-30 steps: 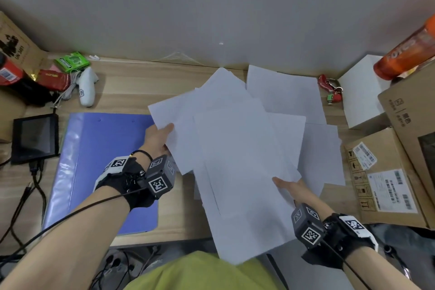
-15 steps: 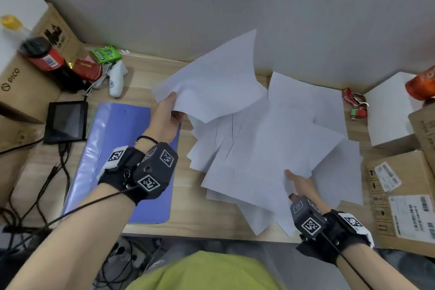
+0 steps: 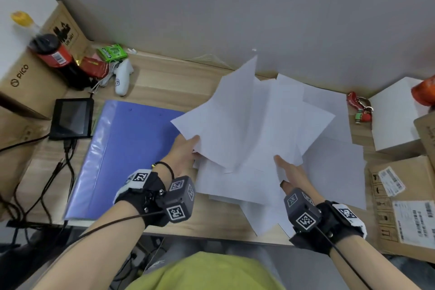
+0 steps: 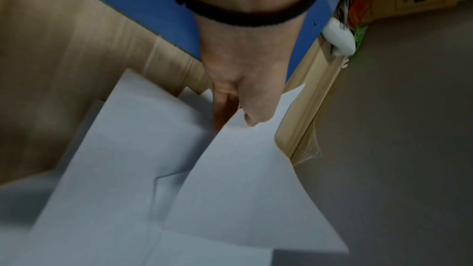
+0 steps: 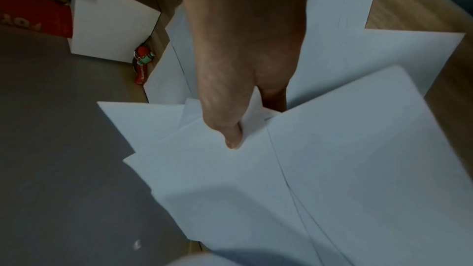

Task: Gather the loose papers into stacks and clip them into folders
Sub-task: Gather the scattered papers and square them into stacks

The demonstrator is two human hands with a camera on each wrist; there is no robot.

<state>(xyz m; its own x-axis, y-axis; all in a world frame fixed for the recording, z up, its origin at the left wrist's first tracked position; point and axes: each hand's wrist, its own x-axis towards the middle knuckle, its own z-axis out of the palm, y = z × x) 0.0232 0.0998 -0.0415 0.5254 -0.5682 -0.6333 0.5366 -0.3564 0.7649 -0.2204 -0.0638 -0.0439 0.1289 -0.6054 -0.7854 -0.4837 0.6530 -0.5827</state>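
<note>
Several loose white papers [image 3: 254, 129] are bunched and lifted over the middle of the wooden desk [image 3: 164, 87], with more sheets lying flat under them. My left hand [image 3: 186, 150] pinches the left edge of the raised sheets [image 4: 245, 179] between thumb and fingers. My right hand [image 3: 286, 168] pinches the right side of the bunch [image 5: 256, 169], thumb on top. A closed blue folder [image 3: 124, 155] lies flat on the desk, just left of my left hand.
Cardboard boxes [image 3: 404, 207] and a white box [image 3: 395, 117] crowd the right edge, with a red keychain [image 3: 359, 108] beside them. At the left are a small black screen [image 3: 73, 117], cables, a white controller [image 3: 122, 77], a dark bottle [image 3: 54, 54] and a PICO box [image 3: 21, 82].
Both hands have drawn closer together, pushing the spread sheets into a raised bunch. The left hand moved right with its sheet, off the folder.
</note>
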